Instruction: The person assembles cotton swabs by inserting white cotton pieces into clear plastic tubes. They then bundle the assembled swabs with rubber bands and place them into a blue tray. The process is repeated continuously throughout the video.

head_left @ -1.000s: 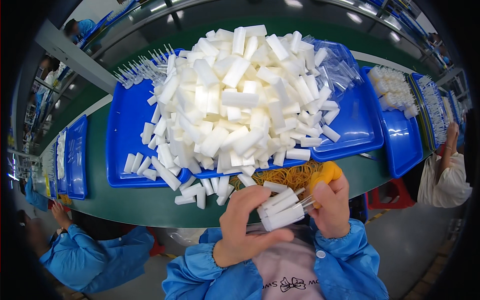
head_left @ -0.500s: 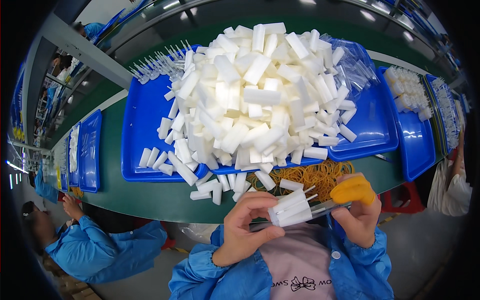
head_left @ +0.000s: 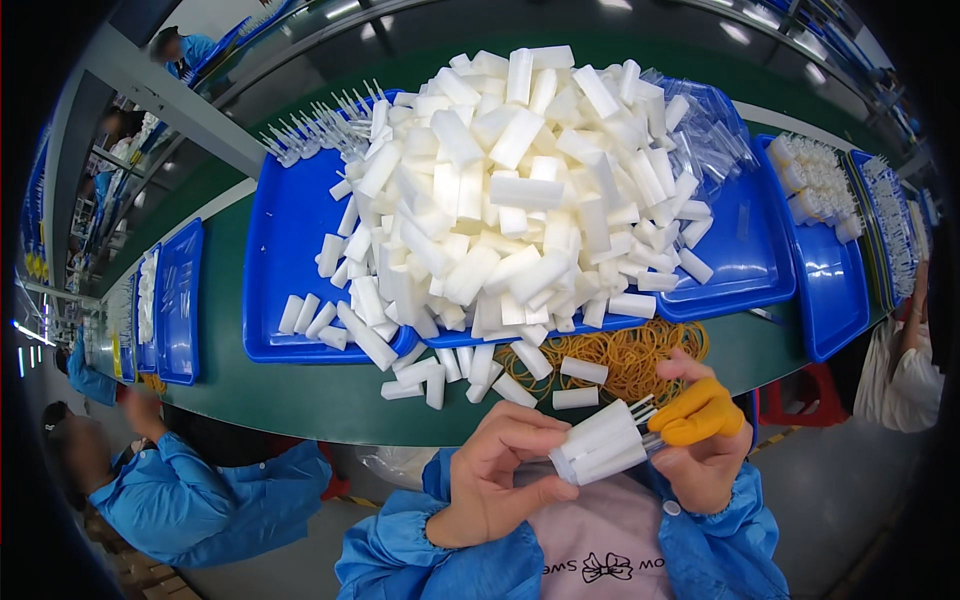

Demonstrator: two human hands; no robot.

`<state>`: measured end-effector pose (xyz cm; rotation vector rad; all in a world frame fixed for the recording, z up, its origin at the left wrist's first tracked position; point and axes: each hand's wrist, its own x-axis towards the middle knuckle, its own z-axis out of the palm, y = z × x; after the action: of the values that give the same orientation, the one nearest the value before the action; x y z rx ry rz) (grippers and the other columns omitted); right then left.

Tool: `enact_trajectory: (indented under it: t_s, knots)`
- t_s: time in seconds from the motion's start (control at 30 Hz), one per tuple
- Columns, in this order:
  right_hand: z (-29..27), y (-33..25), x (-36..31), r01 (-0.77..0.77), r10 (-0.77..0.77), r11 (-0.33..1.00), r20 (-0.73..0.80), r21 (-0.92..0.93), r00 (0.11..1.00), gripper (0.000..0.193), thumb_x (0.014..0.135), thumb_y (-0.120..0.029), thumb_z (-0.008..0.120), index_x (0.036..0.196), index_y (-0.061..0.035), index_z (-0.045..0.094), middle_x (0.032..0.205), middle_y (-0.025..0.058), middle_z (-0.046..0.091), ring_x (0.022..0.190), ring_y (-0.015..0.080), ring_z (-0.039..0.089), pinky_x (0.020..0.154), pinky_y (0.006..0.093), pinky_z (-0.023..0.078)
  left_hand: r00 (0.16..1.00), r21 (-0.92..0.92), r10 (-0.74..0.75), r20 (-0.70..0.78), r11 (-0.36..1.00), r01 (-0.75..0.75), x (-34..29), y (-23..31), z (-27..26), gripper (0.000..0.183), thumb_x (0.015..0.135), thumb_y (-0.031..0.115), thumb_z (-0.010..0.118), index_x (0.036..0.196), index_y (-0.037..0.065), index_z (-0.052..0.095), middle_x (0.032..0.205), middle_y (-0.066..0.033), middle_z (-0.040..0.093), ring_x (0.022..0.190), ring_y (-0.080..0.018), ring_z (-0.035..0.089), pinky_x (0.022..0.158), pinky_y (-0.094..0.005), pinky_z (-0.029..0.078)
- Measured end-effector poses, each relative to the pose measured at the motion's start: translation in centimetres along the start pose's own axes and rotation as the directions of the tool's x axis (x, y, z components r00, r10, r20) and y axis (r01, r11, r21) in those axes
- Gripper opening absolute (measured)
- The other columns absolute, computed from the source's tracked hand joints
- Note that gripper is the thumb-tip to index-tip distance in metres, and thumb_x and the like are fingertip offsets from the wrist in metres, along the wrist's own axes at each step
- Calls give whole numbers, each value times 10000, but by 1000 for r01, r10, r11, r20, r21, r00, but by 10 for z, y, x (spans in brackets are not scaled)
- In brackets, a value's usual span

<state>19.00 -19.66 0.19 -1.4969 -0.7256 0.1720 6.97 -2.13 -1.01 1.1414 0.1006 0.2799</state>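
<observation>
Just past the table's near edge, my left hand [head_left: 490, 480] is closed on the left end of a bundle of white foam pieces [head_left: 603, 447], thumb below and fingers above. Thin pale rods [head_left: 641, 408] stick out of its right end. My right hand [head_left: 705, 440], with yellow covers on some fingers, pinches a short clear tube [head_left: 653, 441] at that same end; the fingers hide most of it. Behind the hands lies a tangle of orange-brown rubber bands [head_left: 640, 350]. Loose white foam pieces [head_left: 584, 371] lie beside it.
A large heap of white foam pieces [head_left: 526, 193] covers much of the blue trays [head_left: 285, 250]. Thin-stemmed parts [head_left: 312, 135] stand at the back left; clear plastic tubes [head_left: 715, 150] lie back right. A co-worker in blue [head_left: 210, 500] sits at the left.
The right hand has come closer to the foam bundle, and less of the clear tube shows between them. Both hands and the bundle have shifted slightly; the bundle is tilted more upward to the right.
</observation>
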Motion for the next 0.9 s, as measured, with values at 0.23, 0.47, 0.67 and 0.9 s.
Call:
enact_trajectory:
  t_s: [0.23, 0.47, 0.67, 0.9]
  knots:
    - [10, -3, -4, -74, 74, 996, -15, 40, 997, 222, 661, -116, 773, 823, -41, 641, 916, 101, 640, 1066, 304, 568, 1019, 530, 279, 1000, -21, 1, 3, 1000, -1, 1, -5, -1, 409, 724, -49, 732, 1082, -17, 535, 1138, -141, 483, 1081, -228, 555, 957, -363, 466]
    - [-24, -1, 35, -31, 30, 1000, 202, -3, 979, 296, 666, -105, 769, 923, -10, 656, 1011, 123, 636, 1081, 274, 555, 976, 400, 377, 984, -249, -154, -94, 960, 127, 12, -13, -4, 399, 732, -121, 649, 1098, -35, 515, 1112, -115, 511, 1035, -219, 571, 922, -344, 463]
    - [-110, 32, 131, 16, -92, 856, -121, -517, 988, 408, 838, -113, 581, 1233, -26, 521, 1200, 120, 559, 1148, 223, 498, 989, 323, 346, 977, -232, -163, -136, 964, 129, 13, -16, -6, 452, 708, -96, 647, 1136, -29, 521, 1109, -113, 505, 995, -196, 565, 885, -294, 446]
    - [-139, 113, 263, 64, 26, 499, 88, -864, 996, 435, 921, -321, 419, 1295, -112, 494, 1357, 157, 436, 1256, 384, 375, 1035, 505, 284, 988, -186, -156, -23, 971, 149, 15, -2, 12, 291, 825, -8, 578, 1108, 10, 513, 1078, -82, 566, 1014, -155, 541, 912, -304, 426]
